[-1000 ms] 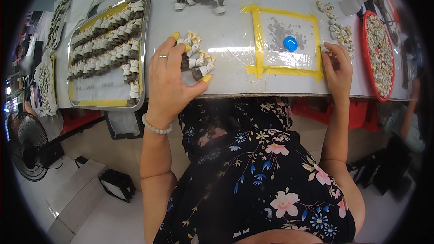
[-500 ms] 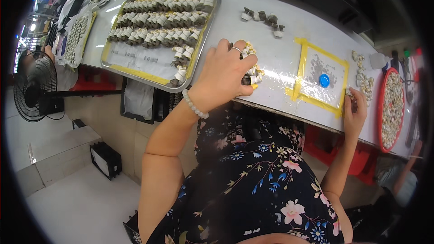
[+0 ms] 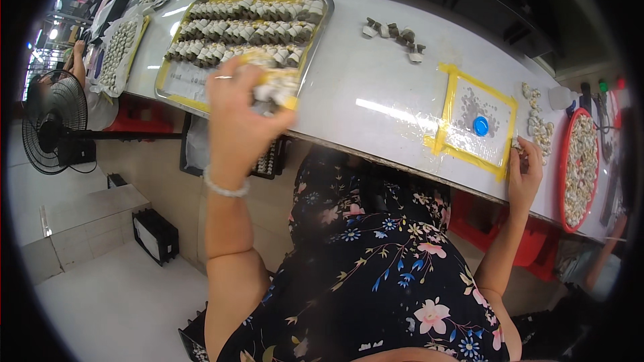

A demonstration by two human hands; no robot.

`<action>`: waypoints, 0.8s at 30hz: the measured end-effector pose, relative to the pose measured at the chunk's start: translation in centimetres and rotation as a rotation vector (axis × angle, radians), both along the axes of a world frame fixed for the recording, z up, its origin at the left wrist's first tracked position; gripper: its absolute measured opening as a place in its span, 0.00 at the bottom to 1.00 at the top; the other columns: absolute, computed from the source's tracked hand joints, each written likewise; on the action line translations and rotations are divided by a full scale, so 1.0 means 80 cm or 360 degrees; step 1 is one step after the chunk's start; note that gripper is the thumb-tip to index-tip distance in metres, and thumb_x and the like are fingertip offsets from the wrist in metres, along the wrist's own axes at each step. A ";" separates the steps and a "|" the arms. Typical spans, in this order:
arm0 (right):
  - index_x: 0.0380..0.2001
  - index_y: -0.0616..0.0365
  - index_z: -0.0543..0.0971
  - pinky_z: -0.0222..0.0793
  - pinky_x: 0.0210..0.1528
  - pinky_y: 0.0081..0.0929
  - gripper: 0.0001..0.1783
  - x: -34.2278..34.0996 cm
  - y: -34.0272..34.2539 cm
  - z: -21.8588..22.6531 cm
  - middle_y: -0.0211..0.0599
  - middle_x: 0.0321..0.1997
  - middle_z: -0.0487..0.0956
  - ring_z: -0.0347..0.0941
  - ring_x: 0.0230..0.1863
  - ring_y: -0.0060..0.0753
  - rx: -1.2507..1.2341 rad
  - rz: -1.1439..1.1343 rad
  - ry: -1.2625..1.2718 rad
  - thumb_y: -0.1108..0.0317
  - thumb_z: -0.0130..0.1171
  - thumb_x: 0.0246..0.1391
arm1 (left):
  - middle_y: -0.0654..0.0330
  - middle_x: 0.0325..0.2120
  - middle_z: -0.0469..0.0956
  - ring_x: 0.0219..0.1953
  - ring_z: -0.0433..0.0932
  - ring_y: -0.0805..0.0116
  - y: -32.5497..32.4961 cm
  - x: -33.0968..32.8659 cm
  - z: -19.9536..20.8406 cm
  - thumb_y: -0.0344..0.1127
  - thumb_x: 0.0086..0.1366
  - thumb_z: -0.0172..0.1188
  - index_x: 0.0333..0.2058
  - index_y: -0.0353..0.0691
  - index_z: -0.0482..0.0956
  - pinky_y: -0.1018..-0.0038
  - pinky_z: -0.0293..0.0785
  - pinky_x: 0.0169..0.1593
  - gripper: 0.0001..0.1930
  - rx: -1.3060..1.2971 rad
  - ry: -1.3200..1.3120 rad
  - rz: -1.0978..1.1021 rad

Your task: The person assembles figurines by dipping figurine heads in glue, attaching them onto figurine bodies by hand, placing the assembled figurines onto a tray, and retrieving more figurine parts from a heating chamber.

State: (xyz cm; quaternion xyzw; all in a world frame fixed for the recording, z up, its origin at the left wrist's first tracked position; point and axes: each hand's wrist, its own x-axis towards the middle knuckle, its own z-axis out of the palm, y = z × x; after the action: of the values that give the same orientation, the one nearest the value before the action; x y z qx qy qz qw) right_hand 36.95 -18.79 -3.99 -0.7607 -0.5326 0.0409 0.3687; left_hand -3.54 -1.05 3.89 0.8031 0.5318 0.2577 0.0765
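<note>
At the far left, one black floor fan (image 3: 50, 121) stands beside the desk (image 3: 376, 87). Above it, on the desk, lies one pale tray of small light pieces (image 3: 119, 50). Next comes one metal tray (image 3: 176, 87) with yellow-taped edges, holding three long rows of small grey-and-white parts (image 3: 235, 30). The left hand (image 3: 238, 117) hovers over this tray's near edge, fingers clamped on a bunch of the same small parts (image 3: 276, 87); the bunch is blurred, so its count cannot be told. Further right, a loose group of about six such parts (image 3: 394, 35) lies on the bare desk. Then one square outlined in yellow tape (image 3: 473, 124) holds one blue round cap (image 3: 480, 125). The right hand (image 3: 525, 174) rests at the desk's near edge beside that square, fingers curled; whether it grips anything cannot be told. Just past it lies a strip of pale pieces (image 3: 539, 124), then one red tray (image 3: 582, 161) full of them.
</note>
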 end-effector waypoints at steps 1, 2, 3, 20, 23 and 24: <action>0.42 0.63 0.75 0.62 0.32 0.16 0.12 0.001 0.001 0.002 0.32 0.39 0.71 0.66 0.34 0.21 -0.0045 0.0005 0.0028 0.76 0.55 0.53 | 0.49 0.41 0.70 0.44 0.65 0.50 0.008 -0.028 -0.004 0.39 0.37 0.65 0.35 0.37 0.74 0.62 0.65 0.47 0.22 0.0006 0.0068 0.0163; 0.43 0.63 0.74 0.61 0.33 0.15 0.12 0.002 0.001 0.002 0.31 0.39 0.71 0.65 0.34 0.20 -0.0090 0.0005 0.0054 0.75 0.55 0.54 | 0.49 0.41 0.70 0.44 0.65 0.50 0.015 -0.050 -0.010 0.39 0.37 0.65 0.35 0.37 0.74 0.62 0.65 0.47 0.22 0.0012 0.0080 0.0175; 0.43 0.63 0.74 0.61 0.33 0.15 0.12 0.003 0.001 0.002 0.31 0.39 0.71 0.65 0.34 0.20 -0.0087 0.0011 0.0062 0.75 0.55 0.54 | 0.49 0.41 0.70 0.43 0.65 0.50 0.024 -0.069 -0.020 0.39 0.38 0.65 0.35 0.37 0.74 0.62 0.65 0.47 0.23 -0.0117 0.0126 0.0308; 0.43 0.62 0.74 0.60 0.33 0.15 0.12 0.001 0.001 0.000 0.32 0.40 0.71 0.65 0.35 0.21 -0.0066 -0.0003 0.0046 0.75 0.55 0.54 | 0.47 0.44 0.70 0.41 0.68 0.47 0.022 -0.053 -0.035 0.45 0.44 0.64 0.39 0.37 0.74 0.59 0.67 0.45 0.24 -0.0125 0.0433 0.0454; 0.43 0.63 0.74 0.60 0.33 0.15 0.12 -0.001 0.001 0.000 0.32 0.40 0.71 0.65 0.35 0.21 -0.0066 -0.0014 0.0058 0.75 0.55 0.54 | 0.46 0.43 0.71 0.42 0.68 0.47 0.019 -0.055 -0.030 0.42 0.45 0.65 0.40 0.34 0.72 0.60 0.67 0.46 0.25 -0.0229 0.0391 0.0487; 0.43 0.63 0.74 0.60 0.33 0.15 0.12 -0.001 0.001 0.000 0.32 0.40 0.71 0.65 0.35 0.21 -0.0068 -0.0018 0.0060 0.75 0.55 0.54 | 0.46 0.42 0.71 0.42 0.69 0.47 0.016 -0.060 -0.027 0.41 0.45 0.65 0.40 0.33 0.72 0.61 0.67 0.46 0.25 -0.0260 0.0176 0.0451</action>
State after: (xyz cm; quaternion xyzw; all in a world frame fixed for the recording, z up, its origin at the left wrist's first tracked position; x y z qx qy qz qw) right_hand 36.89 -18.71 -3.99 -0.7705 -0.5203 0.0644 0.3626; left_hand -8.35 0.25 1.72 0.7241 0.6623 0.1774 0.0750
